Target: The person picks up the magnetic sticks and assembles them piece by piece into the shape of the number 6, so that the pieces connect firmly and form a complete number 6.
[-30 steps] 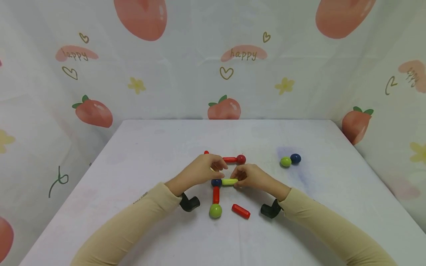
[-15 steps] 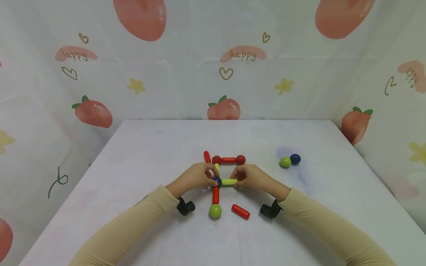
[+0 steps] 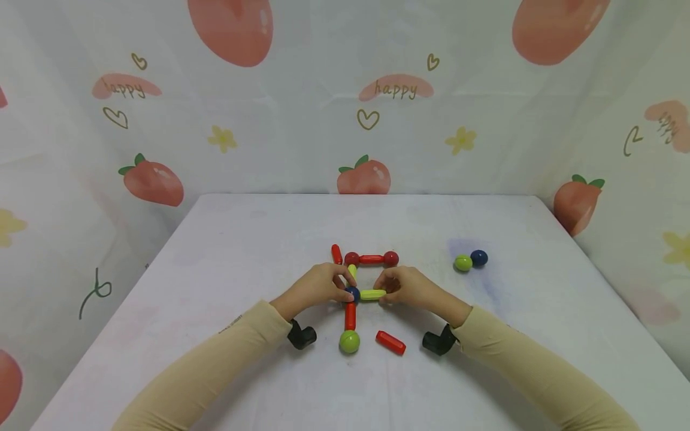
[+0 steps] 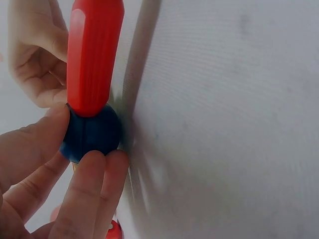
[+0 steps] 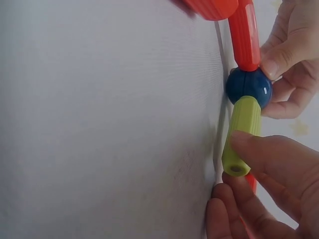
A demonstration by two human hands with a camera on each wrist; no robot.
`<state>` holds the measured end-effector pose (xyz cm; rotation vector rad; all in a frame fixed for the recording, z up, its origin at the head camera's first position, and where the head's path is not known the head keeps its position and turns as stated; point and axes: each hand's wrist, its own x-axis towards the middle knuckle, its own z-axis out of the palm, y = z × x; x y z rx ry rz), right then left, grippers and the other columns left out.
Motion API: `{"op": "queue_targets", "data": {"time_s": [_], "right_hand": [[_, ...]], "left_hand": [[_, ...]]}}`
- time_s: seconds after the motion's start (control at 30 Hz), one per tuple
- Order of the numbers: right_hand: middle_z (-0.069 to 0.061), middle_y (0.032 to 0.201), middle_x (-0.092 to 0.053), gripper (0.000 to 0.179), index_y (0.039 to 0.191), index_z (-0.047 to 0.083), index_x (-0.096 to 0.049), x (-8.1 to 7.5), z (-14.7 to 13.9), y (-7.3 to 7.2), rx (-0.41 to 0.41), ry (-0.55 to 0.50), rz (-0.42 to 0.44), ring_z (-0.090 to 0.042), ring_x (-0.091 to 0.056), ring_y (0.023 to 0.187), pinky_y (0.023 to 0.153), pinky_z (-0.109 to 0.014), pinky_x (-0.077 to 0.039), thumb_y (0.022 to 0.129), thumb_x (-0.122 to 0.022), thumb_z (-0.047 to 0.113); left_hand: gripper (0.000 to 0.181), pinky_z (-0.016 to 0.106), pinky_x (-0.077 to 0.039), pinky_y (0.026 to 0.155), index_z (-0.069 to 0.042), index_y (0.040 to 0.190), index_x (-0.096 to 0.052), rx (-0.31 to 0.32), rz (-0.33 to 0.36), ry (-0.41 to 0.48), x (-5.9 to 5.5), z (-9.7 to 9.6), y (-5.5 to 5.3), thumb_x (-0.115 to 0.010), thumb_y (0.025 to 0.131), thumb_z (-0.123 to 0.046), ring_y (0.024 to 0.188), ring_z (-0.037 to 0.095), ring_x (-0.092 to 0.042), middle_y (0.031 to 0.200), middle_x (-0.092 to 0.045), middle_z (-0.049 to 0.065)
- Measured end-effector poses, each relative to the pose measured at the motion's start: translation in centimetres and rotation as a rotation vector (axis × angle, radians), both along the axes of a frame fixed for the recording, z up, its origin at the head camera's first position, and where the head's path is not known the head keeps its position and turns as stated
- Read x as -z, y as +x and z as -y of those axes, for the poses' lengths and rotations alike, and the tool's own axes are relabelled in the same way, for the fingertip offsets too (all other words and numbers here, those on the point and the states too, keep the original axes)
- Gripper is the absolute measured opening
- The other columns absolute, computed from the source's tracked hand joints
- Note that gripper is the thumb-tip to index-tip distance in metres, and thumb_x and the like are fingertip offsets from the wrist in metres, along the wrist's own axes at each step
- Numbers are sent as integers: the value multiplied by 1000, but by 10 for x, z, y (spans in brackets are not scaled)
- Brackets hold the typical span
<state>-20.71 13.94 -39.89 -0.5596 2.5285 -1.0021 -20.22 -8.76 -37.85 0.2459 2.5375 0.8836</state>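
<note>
My left hand (image 3: 318,287) pinches a blue ball (image 4: 94,132) between thumb and fingers. On the other side, my right hand (image 3: 409,286) holds the outer end of a yellow-green ribbed rod (image 5: 244,117), whose inner end meets the blue ball in the right wrist view. A red rod (image 3: 350,317) runs from that ball toward the near side, ending at a green ball (image 3: 349,342). Behind, another yellow-green rod (image 3: 353,272), partly covered by left fingers, leads to a red ball (image 3: 351,258). From there a red rod (image 3: 371,259) spans to a second red ball (image 3: 390,258).
A loose red rod (image 3: 390,342) lies in front of the right hand. Another red rod (image 3: 336,254) slants beside the back left red ball. Farther right, a green ball (image 3: 463,263) and a blue ball (image 3: 479,258) sit together on the white table (image 3: 259,227).
My left hand has drawn back from above the rear rods and taken hold of the blue ball, uncovering the back left red ball. My right hand keeps its place on the yellow-green rod.
</note>
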Motion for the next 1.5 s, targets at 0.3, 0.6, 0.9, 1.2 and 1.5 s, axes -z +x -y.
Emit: {"op": "queue_targets", "data": {"time_s": [0.3, 0.6, 0.9, 1.2, 1.5], "right_hand": [[-15, 115, -68, 37, 120, 4, -64, -12, -3, 9, 62, -27, -13, -26, -69, 106, 94, -40, -60, 87, -79, 8], [-11, 107, -68, 36, 119, 3, -64, -26, -12, 33, 33, -44, -12, -19, -64, 100, 92, -39, -60, 89, -79, 14], [-3, 100, -65, 35, 114, 7, -64, -18, -10, 64, -29, -12, 88, -15, -60, 93, 83, -30, -59, 85, -82, 15], [2, 86, -64, 34, 111, 8, -65, -6, -11, 75, -114, -22, 102, -9, -56, 77, 69, -18, -51, 83, -84, 12], [4, 84, -62, 26, 106, 10, -69, -3, -8, 75, -150, -12, 63, -6, -54, 75, 68, -17, -49, 84, -82, 11]], "left_hand": [[25, 25, -50, 69, -17, 109, -75, -8, -1, 5, 0, 0, 0, -83, 85, -19, 86, 19, -59, 96, -67, 6], [25, 25, -52, 70, -16, 109, -75, -11, 4, -10, -3, 1, 1, -83, 86, -19, 88, 19, -60, 99, -67, 6], [25, 25, -51, 70, -16, 108, -75, -7, 0, -10, -3, 1, 0, -84, 85, -19, 88, 19, -60, 97, -67, 6], [25, 27, -52, 73, -15, 109, -75, 22, -21, 6, -3, 2, 2, -84, 85, -18, 88, 19, -60, 96, -69, 6], [25, 26, -52, 72, -14, 109, -75, 10, -9, 20, -3, 2, 2, -83, 86, -18, 87, 19, -61, 95, -69, 6]]}}
